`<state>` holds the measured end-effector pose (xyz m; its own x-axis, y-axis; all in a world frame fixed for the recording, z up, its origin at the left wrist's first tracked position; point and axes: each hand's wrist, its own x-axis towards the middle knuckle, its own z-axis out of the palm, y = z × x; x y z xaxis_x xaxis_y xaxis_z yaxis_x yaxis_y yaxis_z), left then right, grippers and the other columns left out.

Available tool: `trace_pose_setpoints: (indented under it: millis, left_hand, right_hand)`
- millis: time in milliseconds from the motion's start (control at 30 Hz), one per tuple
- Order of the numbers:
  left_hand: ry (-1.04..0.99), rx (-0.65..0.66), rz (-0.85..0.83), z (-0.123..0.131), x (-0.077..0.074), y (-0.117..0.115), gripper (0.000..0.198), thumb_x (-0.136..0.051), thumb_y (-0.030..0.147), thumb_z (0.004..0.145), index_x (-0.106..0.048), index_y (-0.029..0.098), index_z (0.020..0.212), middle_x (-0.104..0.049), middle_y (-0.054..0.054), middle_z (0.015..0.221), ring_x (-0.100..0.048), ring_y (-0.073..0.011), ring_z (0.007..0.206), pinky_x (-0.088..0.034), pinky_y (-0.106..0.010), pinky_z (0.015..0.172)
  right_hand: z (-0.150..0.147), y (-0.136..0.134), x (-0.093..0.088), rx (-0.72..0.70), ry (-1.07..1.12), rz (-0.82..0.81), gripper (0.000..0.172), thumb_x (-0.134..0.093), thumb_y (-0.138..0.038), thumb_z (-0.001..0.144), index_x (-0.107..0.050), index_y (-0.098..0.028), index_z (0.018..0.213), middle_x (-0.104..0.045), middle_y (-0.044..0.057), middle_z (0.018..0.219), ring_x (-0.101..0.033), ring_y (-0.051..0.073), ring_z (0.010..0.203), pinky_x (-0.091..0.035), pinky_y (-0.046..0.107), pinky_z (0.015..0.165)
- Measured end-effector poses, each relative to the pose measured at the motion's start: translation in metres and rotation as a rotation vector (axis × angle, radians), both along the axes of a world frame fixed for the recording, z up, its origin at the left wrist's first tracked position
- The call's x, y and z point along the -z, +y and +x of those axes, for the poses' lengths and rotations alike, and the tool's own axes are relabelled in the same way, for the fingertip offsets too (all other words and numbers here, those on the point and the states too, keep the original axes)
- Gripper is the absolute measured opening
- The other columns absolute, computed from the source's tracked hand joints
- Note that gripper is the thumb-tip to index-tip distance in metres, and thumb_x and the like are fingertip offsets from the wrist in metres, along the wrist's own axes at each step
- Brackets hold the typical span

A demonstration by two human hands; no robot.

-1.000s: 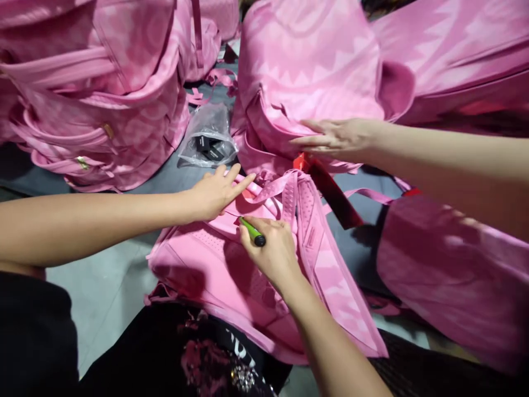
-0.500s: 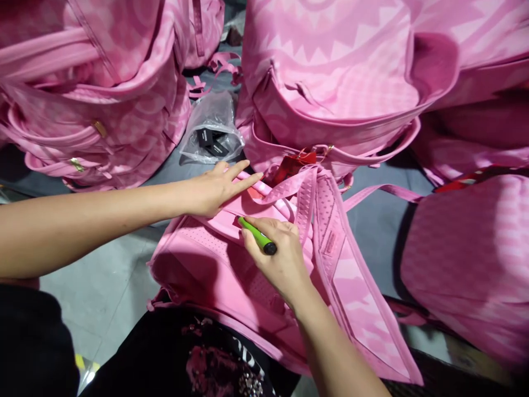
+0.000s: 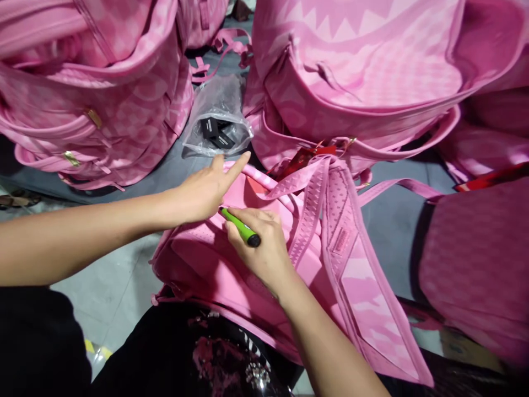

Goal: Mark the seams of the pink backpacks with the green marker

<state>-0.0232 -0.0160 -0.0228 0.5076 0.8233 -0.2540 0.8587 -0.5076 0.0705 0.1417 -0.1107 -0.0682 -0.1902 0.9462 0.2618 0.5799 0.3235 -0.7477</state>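
A pink backpack [image 3: 215,264] lies back-side up in front of me, its padded straps [image 3: 343,242] spread to the right. My left hand [image 3: 206,187] rests flat on its top edge, fingers stretched toward a clear plastic bag [image 3: 217,118]. My right hand [image 3: 260,248] is closed round a green pen [image 3: 239,226] with a black end, its tip against the backpack's back panel just under my left hand.
More pink backpacks crowd round: a stack at the left [image 3: 91,94], a big one behind [image 3: 359,71], another at the right [image 3: 479,253]. The plastic bag holds small black tags. A red hang tag [image 3: 306,157] shows by the straps. Grey table surface [image 3: 388,215] lies between them.
Another person's hand that lay on the rear backpack a second ago has gone. My left hand drew closer to the pen and its fingers turned up toward the plastic bag.
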Motion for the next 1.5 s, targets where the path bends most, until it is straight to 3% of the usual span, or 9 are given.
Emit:
trace_pose_setpoints:
  millis: [100, 333, 867, 967, 1100, 1200, 1267, 1367, 1500]
  left_hand:
    - [0.107, 0.017, -0.067, 0.002, -0.009, 0.004, 0.099, -0.056, 0.014, 0.087, 0.010, 0.028, 0.160, -0.042, -0.019, 0.140, -0.068, -0.0227, 0.097, -0.052, -0.031, 0.082]
    - [0.099, 0.056, -0.035, 0.001, -0.008, 0.008, 0.096, -0.054, 0.015, 0.088, 0.008, 0.029, 0.160, -0.044, -0.017, 0.136, -0.065, -0.0180, 0.088, -0.050, -0.027, 0.076]
    - [0.060, 0.047, 0.006, -0.002, -0.001, 0.003, 0.090, -0.049, 0.012, 0.090, 0.005, 0.027, 0.161, -0.045, -0.018, 0.134, -0.066, -0.0211, 0.096, -0.050, -0.030, 0.078]
    - [0.033, 0.025, 0.017, -0.005, -0.003, -0.006, 0.086, -0.045, 0.010, 0.091, 0.002, 0.026, 0.161, -0.046, -0.019, 0.132, -0.066, -0.0223, 0.097, -0.051, -0.032, 0.079]
    - [0.009, -0.017, -0.042, -0.016, -0.009, -0.020, 0.088, -0.044, 0.003, 0.088, -0.002, 0.027, 0.161, -0.048, -0.018, 0.131, -0.067, -0.0226, 0.096, -0.052, -0.032, 0.079]
    - [-0.022, -0.024, -0.054, -0.025, -0.011, -0.026, 0.091, -0.043, -0.002, 0.084, -0.003, 0.026, 0.161, -0.048, -0.018, 0.133, -0.066, -0.0230, 0.099, -0.053, -0.033, 0.081]
    - [-0.035, -0.013, -0.037, -0.030, -0.012, -0.028, 0.093, -0.042, -0.004, 0.082, -0.004, 0.023, 0.162, -0.048, -0.019, 0.134, -0.065, -0.0248, 0.104, -0.054, -0.034, 0.083]
    - [-0.037, 0.012, -0.002, -0.034, -0.011, -0.028, 0.095, -0.042, -0.006, 0.077, -0.005, 0.019, 0.161, -0.049, -0.021, 0.133, -0.062, -0.0279, 0.112, -0.055, -0.036, 0.085]
    - [-0.027, 0.013, 0.058, -0.041, -0.002, -0.022, 0.098, -0.050, -0.003, 0.075, -0.005, 0.016, 0.161, -0.049, -0.023, 0.135, -0.060, -0.0301, 0.118, -0.056, -0.035, 0.085]
  right_hand:
    - [-0.004, 0.003, -0.002, 0.060, -0.042, -0.011, 0.026, -0.060, -0.031, 0.093, -0.074, -0.020, 0.110, -0.077, 0.007, 0.096, -0.070, 0.024, 0.092, -0.042, 0.044, 0.092]
    - [-0.010, 0.005, -0.004, 0.047, -0.038, -0.041, 0.027, -0.059, -0.031, 0.093, -0.073, -0.021, 0.113, -0.077, 0.007, 0.099, -0.070, 0.024, 0.095, -0.043, 0.045, 0.093]
    - [-0.010, 0.012, -0.002, 0.011, -0.070, -0.069, 0.026, -0.060, -0.028, 0.091, -0.074, -0.020, 0.112, -0.078, 0.006, 0.099, -0.072, 0.024, 0.092, -0.046, 0.042, 0.090]
    - [0.004, 0.007, -0.018, -0.050, -0.147, -0.126, 0.020, -0.059, -0.026, 0.091, -0.076, -0.021, 0.100, -0.079, 0.005, 0.093, -0.073, 0.023, 0.084, -0.051, 0.040, 0.083]
    - [0.029, 0.006, -0.077, -0.125, -0.224, -0.095, 0.018, -0.058, -0.026, 0.091, -0.074, -0.025, 0.099, -0.078, 0.004, 0.101, -0.073, 0.023, 0.089, -0.055, 0.040, 0.083]
    - [0.027, 0.045, -0.110, -0.066, -0.195, 0.213, 0.026, -0.053, -0.017, 0.087, -0.071, -0.023, 0.105, -0.074, 0.007, 0.116, -0.069, 0.023, 0.106, -0.053, 0.037, 0.092]
    - [0.010, 0.094, -0.105, -0.036, -0.345, 0.285, 0.027, -0.053, -0.012, 0.083, -0.071, -0.018, 0.102, -0.075, 0.008, 0.104, -0.071, 0.021, 0.094, -0.053, 0.033, 0.086]
    - [-0.028, 0.177, -0.063, -0.194, -0.863, -0.125, 0.023, -0.052, -0.016, 0.093, -0.071, -0.014, 0.105, -0.076, 0.010, 0.098, -0.071, 0.020, 0.090, -0.051, 0.027, 0.078]
    - [-0.068, 0.254, -0.004, -0.167, -1.043, -0.169, 0.029, -0.058, -0.032, 0.097, -0.071, -0.009, 0.109, -0.073, 0.018, 0.112, -0.069, 0.025, 0.104, -0.052, 0.029, 0.083]
